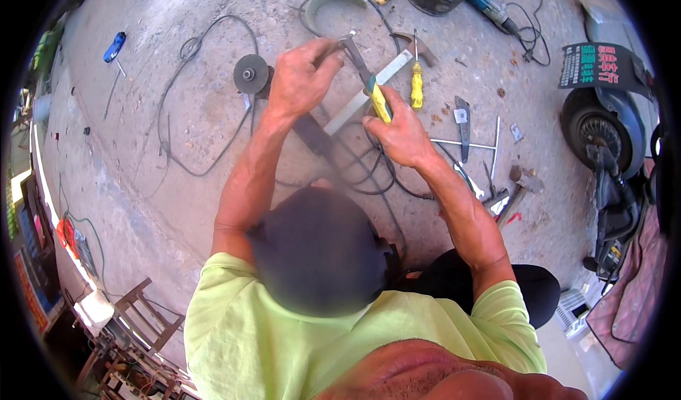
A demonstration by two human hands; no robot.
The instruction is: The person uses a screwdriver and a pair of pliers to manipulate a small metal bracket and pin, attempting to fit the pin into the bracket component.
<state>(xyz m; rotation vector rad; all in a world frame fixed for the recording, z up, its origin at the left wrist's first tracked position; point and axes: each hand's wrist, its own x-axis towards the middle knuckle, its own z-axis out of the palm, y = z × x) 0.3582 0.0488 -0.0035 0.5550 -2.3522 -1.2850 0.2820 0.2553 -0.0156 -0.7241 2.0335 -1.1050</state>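
The right hand (399,129) wraps firmly around the yellow-handled tool (379,102) above the floor (142,17), its long axis slanting forward-left toward the left hand (306,77), whose curled fingers' hold is indeterminable.

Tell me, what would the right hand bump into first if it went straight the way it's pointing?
Probably the left hand, which is close to the metal end of the yellow-handled tool in the right hand. Depth is hard to judge from this one view.
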